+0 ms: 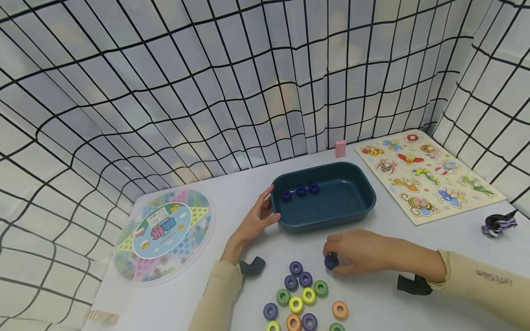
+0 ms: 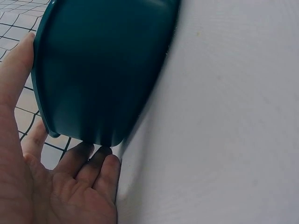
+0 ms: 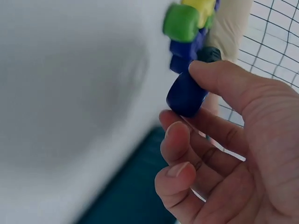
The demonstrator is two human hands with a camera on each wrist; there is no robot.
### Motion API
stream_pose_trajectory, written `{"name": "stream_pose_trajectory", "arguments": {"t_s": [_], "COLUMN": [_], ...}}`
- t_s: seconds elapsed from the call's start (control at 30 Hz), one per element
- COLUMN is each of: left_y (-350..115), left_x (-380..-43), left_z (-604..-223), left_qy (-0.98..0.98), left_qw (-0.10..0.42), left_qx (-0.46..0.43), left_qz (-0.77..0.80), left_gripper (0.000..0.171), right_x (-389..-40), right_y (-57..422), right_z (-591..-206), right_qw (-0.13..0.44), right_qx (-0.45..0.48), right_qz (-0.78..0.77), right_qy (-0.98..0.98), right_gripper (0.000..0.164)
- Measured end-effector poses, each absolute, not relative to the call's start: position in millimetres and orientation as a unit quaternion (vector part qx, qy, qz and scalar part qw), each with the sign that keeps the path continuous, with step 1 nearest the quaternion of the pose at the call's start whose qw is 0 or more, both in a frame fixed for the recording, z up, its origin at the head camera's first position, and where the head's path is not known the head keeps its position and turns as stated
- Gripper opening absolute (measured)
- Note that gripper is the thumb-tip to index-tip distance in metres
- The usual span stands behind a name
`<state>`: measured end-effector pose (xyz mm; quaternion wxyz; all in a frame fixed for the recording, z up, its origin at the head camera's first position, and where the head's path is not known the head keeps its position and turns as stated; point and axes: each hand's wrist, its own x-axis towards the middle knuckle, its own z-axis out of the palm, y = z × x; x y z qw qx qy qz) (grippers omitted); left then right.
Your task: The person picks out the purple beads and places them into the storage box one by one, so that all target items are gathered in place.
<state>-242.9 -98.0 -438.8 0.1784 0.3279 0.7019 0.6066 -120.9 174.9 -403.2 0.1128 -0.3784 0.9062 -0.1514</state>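
Note:
A teal plastic tray (image 1: 327, 220) stands on the table, with three dark blue rings (image 1: 301, 191) in a row along its left part. My left hand (image 1: 257, 220) grips the tray's left end; in the left wrist view its thumb lies along the rim and its fingertips touch the end wall. In front of the tray, my right hand (image 1: 360, 252) pinches another dark blue ring (image 3: 187, 95) between thumb and forefinger, the other fingers loosely bent. Below lie several loose rings: purple (image 1: 296, 267), green (image 1: 320, 288), yellow (image 1: 308, 296) and orange (image 1: 340, 310).
A round game board (image 1: 198, 248) with a blue label lies on the left. At the right are a wooden insect puzzle (image 1: 418, 184) and a small black-and-purple figure (image 1: 497, 225). A pink block (image 1: 340, 149) stands behind the tray, near the grid-patterned curtain (image 1: 248, 92).

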Motion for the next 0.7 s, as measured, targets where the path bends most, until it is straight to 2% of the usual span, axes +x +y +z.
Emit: {"name": "stream_pose_trajectory", "arguments": {"t_s": [0.17,0.4,0.7], "left_y": [-98.4,-98.5,-99.0], "left_x": [-242.8,-243.3,-243.8], "left_z": [-438.8,-439.4,-439.9], "left_qy": [0.703,0.699,0.704], "left_qw": [0.179,0.182,0.181], "left_qx": [0.327,0.329,0.325], "left_qz": [0.606,0.608,0.606], "left_gripper": [0.075,0.076,0.075], "right_x": [-125.5,-142.9,-191.7], "right_y": [182.4,192.3,193.0], "right_z": [-384.9,-358.2,-336.1], "right_qw": [0.123,0.091,0.085], "right_qx": [-0.362,-0.362,-0.338], "right_qz": [-0.173,-0.171,-0.132], "right_qy": [0.908,0.912,0.928], "right_gripper": [0.027,0.029,0.035]}}
